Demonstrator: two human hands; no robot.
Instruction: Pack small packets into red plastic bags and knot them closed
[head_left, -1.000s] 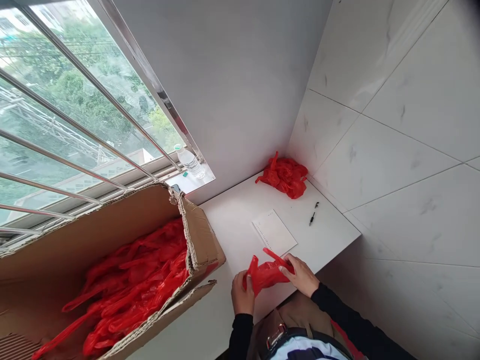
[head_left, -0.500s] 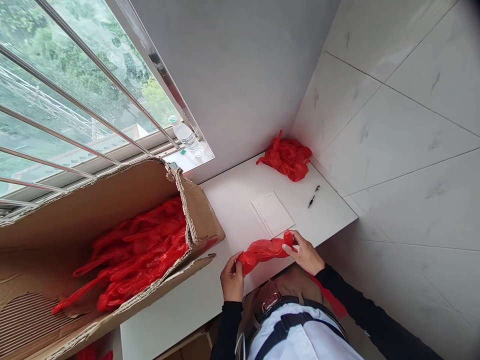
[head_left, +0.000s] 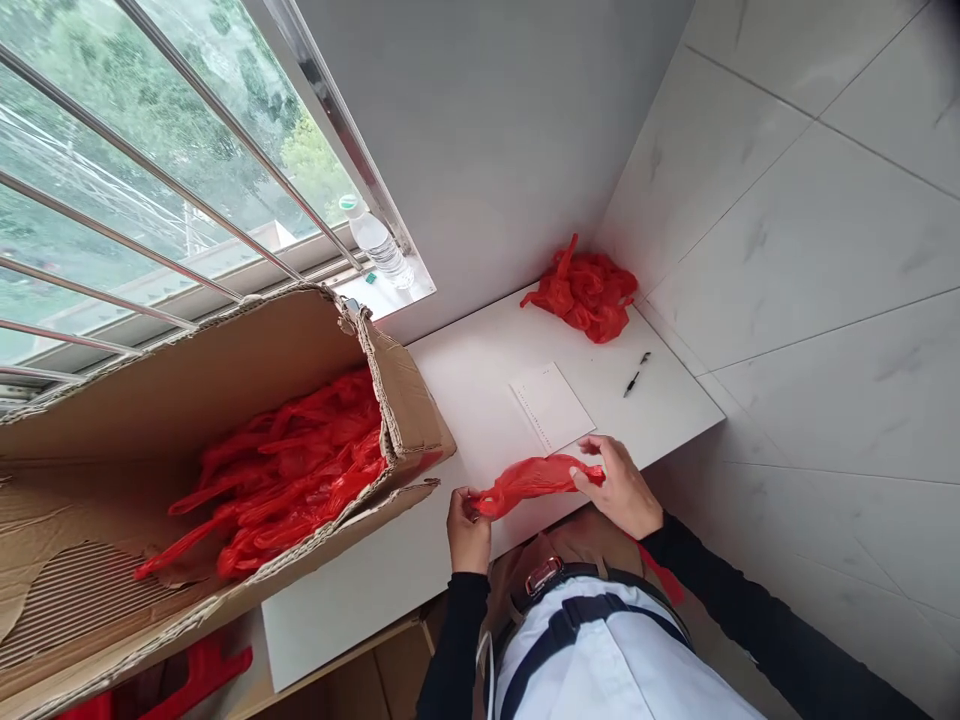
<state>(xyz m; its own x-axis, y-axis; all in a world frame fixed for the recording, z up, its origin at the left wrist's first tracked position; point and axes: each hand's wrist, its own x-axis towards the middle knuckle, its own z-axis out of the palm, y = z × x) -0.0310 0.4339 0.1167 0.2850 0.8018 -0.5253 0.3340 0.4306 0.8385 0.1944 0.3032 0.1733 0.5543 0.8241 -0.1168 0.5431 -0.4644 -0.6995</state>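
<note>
A red plastic bag (head_left: 534, 480), gathered into a long strip, stretches between my hands above the front edge of the white table (head_left: 360, 590). My left hand (head_left: 469, 530) pinches its left end between thumb and fingers. At its right end is my right hand (head_left: 621, 487), with thumb and fingers apart and the thumb touching the bag. Just beyond the bag lies a white notepad (head_left: 553, 408), and a black pen (head_left: 636, 375) rests to the right of it.
A large open cardboard box (head_left: 416, 400) on the left holds a heap of red bags (head_left: 300, 460). More crumpled red bags (head_left: 589, 293) lie at the table's far corner. A clear bottle (head_left: 381, 245) stands on the sill by the barred window.
The fingers of my right hand have spread apart at the bag's right end, which has dropped flatter. My left hand still pinches the other end. The view has shifted slightly.
</note>
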